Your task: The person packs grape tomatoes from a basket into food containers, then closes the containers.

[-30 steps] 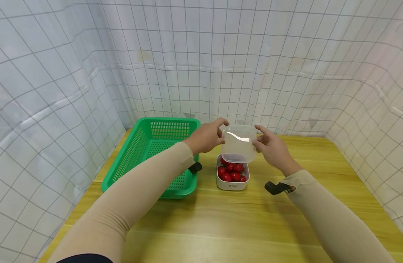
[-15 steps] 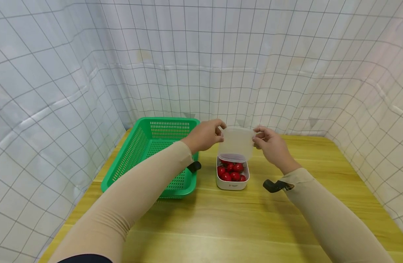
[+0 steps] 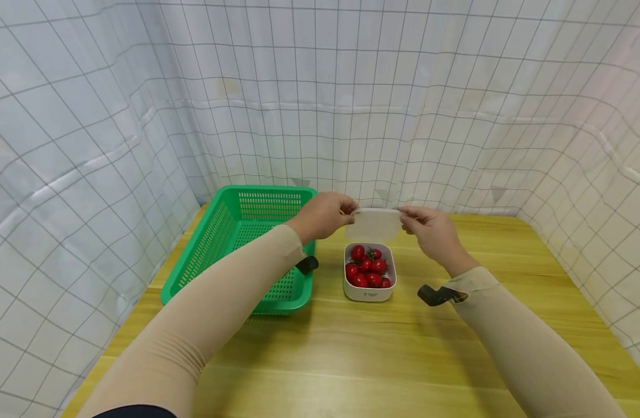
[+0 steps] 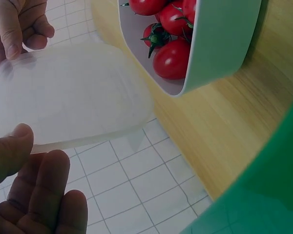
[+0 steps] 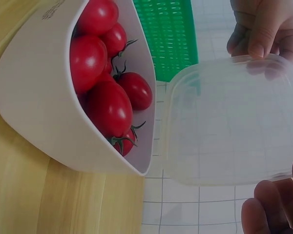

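Note:
Between my two hands is a clear plastic lid (image 3: 374,223), held by opposite edges just behind and above a white container (image 3: 368,295). My left hand (image 3: 324,216) pinches the lid's left edge between thumb and fingers. On the other side, my right hand (image 3: 431,232) pinches the right edge the same way. Several small red tomatoes (image 4: 172,58) with green stems lie inside the uncovered container. In the right wrist view the lid (image 5: 229,122) is see-through, and fingertips show through it.
A green slotted plastic basket (image 3: 194,255) stands left of the container, partly behind my left forearm. Everything rests on a yellow wooden table (image 3: 382,360). White gridded curtain (image 3: 372,116) encloses the back and sides.
The lid has tilted from facing me to nearly edge-on and moved slightly back, so the tomatoes at the container's rear now show. Both hands keep their hold and have shifted only a little.

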`<control>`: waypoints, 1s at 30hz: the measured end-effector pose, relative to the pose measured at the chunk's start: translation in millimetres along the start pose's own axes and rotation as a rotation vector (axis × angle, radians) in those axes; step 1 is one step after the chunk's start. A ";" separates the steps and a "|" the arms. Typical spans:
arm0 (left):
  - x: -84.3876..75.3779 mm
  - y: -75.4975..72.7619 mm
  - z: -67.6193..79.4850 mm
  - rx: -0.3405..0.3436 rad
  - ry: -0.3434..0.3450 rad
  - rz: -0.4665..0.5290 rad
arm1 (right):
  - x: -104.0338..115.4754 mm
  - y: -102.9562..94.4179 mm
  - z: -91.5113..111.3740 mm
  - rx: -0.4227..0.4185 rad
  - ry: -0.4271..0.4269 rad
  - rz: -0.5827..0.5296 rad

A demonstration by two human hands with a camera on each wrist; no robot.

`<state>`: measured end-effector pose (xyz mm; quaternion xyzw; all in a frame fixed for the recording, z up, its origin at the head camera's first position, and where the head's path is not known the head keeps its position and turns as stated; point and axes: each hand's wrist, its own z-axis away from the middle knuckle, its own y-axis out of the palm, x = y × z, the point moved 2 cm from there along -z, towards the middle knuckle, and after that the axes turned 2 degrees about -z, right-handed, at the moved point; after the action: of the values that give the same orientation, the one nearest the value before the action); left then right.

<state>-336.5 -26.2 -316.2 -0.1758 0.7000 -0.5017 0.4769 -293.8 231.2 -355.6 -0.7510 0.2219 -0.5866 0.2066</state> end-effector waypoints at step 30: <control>2.7 9.3 6.4 0.366 0.077 -0.098 | -8.7 11.6 39.3 0.190 -0.158 0.226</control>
<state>-330.3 -27.6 -325.9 -0.1008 0.6053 -0.6496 0.4489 -258.5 228.6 -378.0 -0.7422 0.2316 -0.5170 0.3580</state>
